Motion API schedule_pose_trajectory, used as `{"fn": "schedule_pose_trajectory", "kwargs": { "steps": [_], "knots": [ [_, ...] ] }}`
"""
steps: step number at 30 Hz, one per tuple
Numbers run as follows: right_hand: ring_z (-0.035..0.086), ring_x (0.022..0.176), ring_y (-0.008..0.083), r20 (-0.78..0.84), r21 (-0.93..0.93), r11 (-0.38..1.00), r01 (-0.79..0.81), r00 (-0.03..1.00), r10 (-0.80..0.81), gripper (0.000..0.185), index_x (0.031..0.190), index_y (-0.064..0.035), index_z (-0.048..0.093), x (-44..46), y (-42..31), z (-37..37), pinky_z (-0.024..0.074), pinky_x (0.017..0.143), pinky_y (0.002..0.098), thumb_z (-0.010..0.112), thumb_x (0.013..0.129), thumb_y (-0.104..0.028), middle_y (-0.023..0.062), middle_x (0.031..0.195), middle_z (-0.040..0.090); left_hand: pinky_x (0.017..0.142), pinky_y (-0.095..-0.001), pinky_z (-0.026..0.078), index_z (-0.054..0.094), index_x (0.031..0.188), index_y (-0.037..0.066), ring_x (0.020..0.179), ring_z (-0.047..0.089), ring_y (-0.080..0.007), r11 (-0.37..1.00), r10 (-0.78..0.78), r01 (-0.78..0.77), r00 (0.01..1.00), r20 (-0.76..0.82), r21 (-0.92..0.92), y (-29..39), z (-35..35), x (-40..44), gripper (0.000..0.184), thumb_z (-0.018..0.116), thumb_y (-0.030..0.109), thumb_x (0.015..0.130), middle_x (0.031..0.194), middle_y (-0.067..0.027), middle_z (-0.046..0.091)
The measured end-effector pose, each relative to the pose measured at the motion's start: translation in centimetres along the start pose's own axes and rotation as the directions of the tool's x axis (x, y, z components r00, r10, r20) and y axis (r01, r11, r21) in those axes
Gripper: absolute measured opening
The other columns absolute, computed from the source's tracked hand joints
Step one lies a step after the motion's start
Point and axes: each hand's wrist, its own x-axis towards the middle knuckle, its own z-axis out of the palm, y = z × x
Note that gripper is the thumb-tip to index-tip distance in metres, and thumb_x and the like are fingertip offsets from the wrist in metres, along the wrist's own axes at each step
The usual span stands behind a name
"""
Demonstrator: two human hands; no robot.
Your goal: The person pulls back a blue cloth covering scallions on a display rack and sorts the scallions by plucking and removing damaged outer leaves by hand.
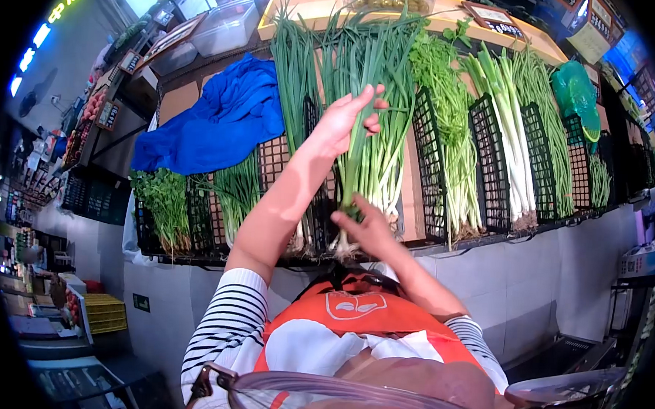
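Observation:
Long green stalks with pale root ends (pixel 385 163) lie lengthwise in the middle of the vegetable display. My left hand (pixel 346 122) is wrapped round the leafy upper part of some of these stalks (pixel 354 158). Lower down, near the white roots, my right hand (pixel 363 225) has its fingers curled against the same stalks. Part of that grip is hidden by the leaves. Black crate dividers (pixel 429 165) stand on either side of the pile.
A blue cloth (pixel 217 117) lies at the left over the crates. Leafy greens (pixel 166 203) sit below it. Leeks (pixel 512 140), long beans (pixel 550 135) and a green bag (pixel 575 91) are at the right. A yellow-edged shelf (pixel 308 17) runs behind.

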Motion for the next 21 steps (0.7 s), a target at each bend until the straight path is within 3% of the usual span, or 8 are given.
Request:
{"fn": "schedule_pose_trajectory", "kwargs": {
  "steps": [1,5,8,10,11,12,15,21],
  "knots": [
    [0.056,0.071,0.0185,0.048,-0.002,0.999,0.037,0.998,-0.036,0.043,0.11,-0.0016,0.05,-0.1,1.3,0.6,0.0449,0.065,0.0306,0.064,0.081,-0.03,0.0127,0.082,0.059,0.051,-0.0212,0.032,0.036,0.126,0.0,0.049,0.033,-0.0044,0.998,-0.036,0.033,0.998,-0.053,-0.057,1.3,1.3,-0.5,0.045,0.043,0.029,0.093,0.075,0.0003,0.044],
    [0.057,0.073,0.0187,0.066,0.086,0.993,0.078,0.994,-0.084,0.051,0.118,-0.0074,0.047,-0.4,3.0,0.0,0.0451,0.068,0.0311,0.069,0.077,-0.028,0.0132,0.087,0.06,0.05,-0.0194,0.03,0.036,0.126,-0.001,0.046,0.029,-0.0025,0.998,0.035,-0.04,0.995,0.09,0.048,5.0,1.7,-3.3,0.042,0.038,0.027,0.095,0.065,0.0044,0.033],
    [0.055,0.075,0.0117,-0.065,0.007,0.985,0.173,0.983,-0.172,0.045,0.116,-0.0071,0.049,-0.5,3.3,-2.9,0.0457,0.068,0.0263,0.067,0.079,-0.025,0.0076,0.091,0.061,0.049,-0.0192,0.028,0.036,0.126,0.001,0.044,0.028,-0.0022,0.988,0.119,-0.131,0.984,0.135,0.085,8.0,2.6,-6.5,0.04,0.035,0.027,0.096,0.064,0.0043,0.033],
    [0.055,0.076,0.0107,-0.031,0.097,0.992,-0.081,0.996,0.084,0.041,0.115,-0.0064,0.051,-0.4,4.3,-4.7,0.0454,0.068,0.0248,0.065,0.081,-0.024,0.0081,0.092,0.061,0.048,-0.0194,0.026,0.035,0.126,0.003,0.043,0.027,-0.0018,0.964,0.237,-0.251,0.961,0.144,0.089,9.7,3.4,-8.1,0.04,0.034,0.029,0.096,0.062,0.0042,0.031],
    [0.055,0.075,0.0099,-0.078,0.076,0.997,0.026,0.997,-0.02,0.036,0.112,-0.0056,0.052,-0.3,5.5,-5.0,0.0451,0.068,0.0238,0.063,0.082,-0.023,0.0078,0.092,0.061,0.048,-0.0193,0.025,0.035,0.127,0.003,0.043,0.027,-0.0018,0.947,0.298,-0.313,0.94,0.167,0.071,10.4,3.6,-8.5,0.04,0.034,0.029,0.096,0.062,0.0042,0.031],
    [0.056,0.08,0.0112,-0.019,0.252,0.962,-0.109,0.993,0.117,0.031,0.108,-0.0046,0.054,-0.3,5.6,-5.3,0.0445,0.073,0.0253,0.061,0.084,-0.021,0.0068,0.094,0.061,0.048,-0.0192,0.025,0.035,0.127,0.004,0.043,0.026,-0.0018,0.925,0.361,-0.376,0.914,0.188,0.053,11.0,3.8,-9.0,0.041,0.034,0.03,0.096,0.061,0.0042,0.03],
    [0.054,0.093,0.0132,-0.12,0.109,0.994,0.024,0.993,-0.011,0.026,0.104,-0.0025,0.056,-0.2,5.7,-5.1,0.0401,0.084,0.0268,0.06,0.084,-0.018,0.0076,0.095,0.062,0.048,-0.0193,0.024,0.035,0.128,0.006,0.043,0.026,-0.0018,0.863,0.473,-0.503,0.841,0.262,0.054,13.1,4.0,-9.7,0.04,0.032,0.03,0.096,0.061,0.0044,0.03],
    [0.054,0.093,0.0138,0.03,0.06,0.998,0.021,0.999,-0.023,0.035,0.112,-0.0054,0.054,-0.5,4.2,-4.4,0.0397,0.085,0.0277,0.063,0.082,-0.019,0.0081,0.1,0.061,0.048,-0.0196,0.024,0.036,0.128,0.008,0.043,0.026,-0.0024,0.837,0.514,-0.547,0.787,0.342,0.001,16.7,5.3,-10.8,0.042,0.033,0.034,0.095,0.061,0.0048,0.028]
  ]
}}
